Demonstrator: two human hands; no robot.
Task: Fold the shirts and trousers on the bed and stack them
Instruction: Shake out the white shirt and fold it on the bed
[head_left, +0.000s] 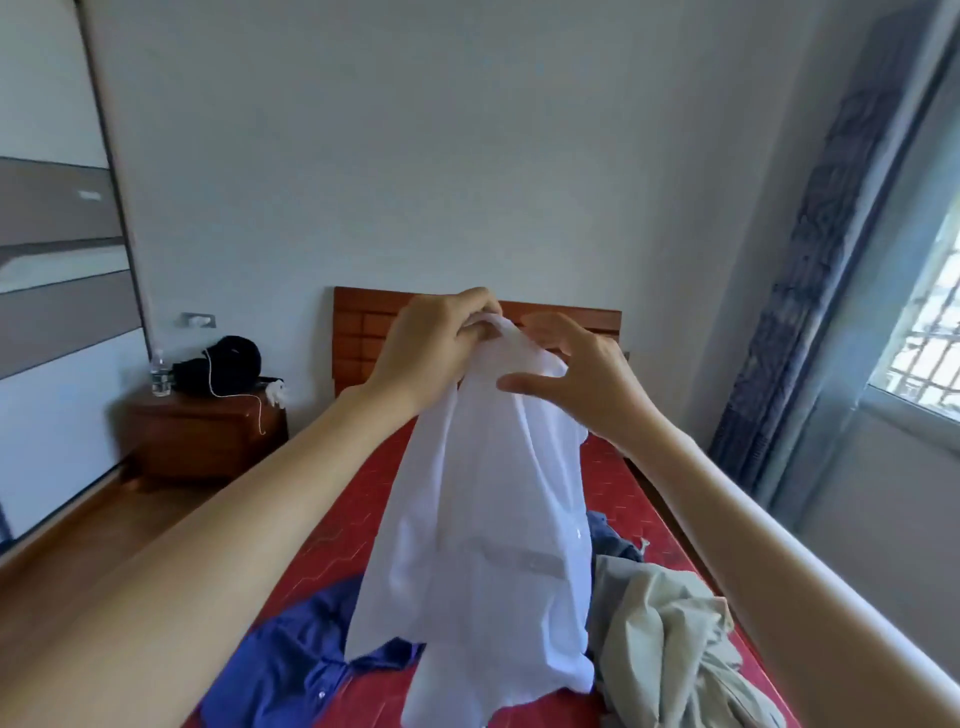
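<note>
Pinched at its top edge between the curled fingers and thumb of the left hand (434, 348), a white shirt (483, 540) hangs in the air above the bed (337, 530). The right hand (582, 379) sits just beside that pinch, its fingers spread and only loosely bent, the thumb stretched across the upper cloth; whether the fingertips actually clasp the fabric cannot be told, since the cloth hides the contact. Both forearms reach in from the near edge of the head view.

Taking the bed as the landmark: the white shirt drapes down over the bed's middle, its lower hem reaching the red cover near the foot. On the bed to the left of the hanging shirt lies a crumpled blue shirt (291, 660), partly under the white hem. On the bed to the right lies a heap of pale beige trousers (670, 644), and just beyond that heap, toward the head of the bed, a bit of grey-blue garment (613, 540) shows past the white cloth. At the far end of the bed stands a wooden headboard (363, 332) against the wall. Left of the bed's head stands a wooden nightstand (208, 436), carrying a black bag (228, 364) and a clear water bottle (160, 374). Right of the bed, a patterned blue curtain (800, 291) hangs beside a window (930, 332).
</note>
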